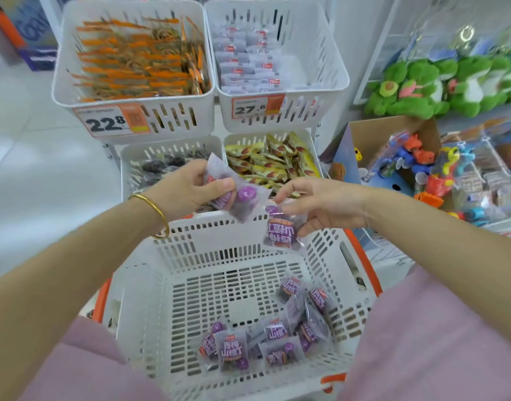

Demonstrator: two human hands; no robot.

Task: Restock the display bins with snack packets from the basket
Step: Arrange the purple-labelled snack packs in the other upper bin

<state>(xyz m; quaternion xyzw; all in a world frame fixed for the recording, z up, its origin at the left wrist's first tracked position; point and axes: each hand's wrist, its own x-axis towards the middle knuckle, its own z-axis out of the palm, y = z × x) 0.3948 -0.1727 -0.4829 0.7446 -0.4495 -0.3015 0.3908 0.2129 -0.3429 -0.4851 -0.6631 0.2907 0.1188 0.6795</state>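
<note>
A white slotted basket (pixel 234 250) sits in front of me, with several purple snack packets (pixel 266 334) lying at its near right bottom. My left hand (pixel 187 189) grips a bunch of purple packets (pixel 240 198) above the basket's far rim. My right hand (pixel 326 204) pinches one purple packet (pixel 281 230) that hangs down beside the left hand's bunch. Behind my hands stands the lower left display bin (pixel 167 157), which holds dark packets of the same kind.
Lower right bin (pixel 277 163) holds yellow packets. Upper left bin (pixel 133 56) has orange packets, upper right bin (pixel 277 53) pale packets. A cardboard box of toys (pixel 416 166) and green plush toys (pixel 451 85) stand to the right. Tiled floor lies at left.
</note>
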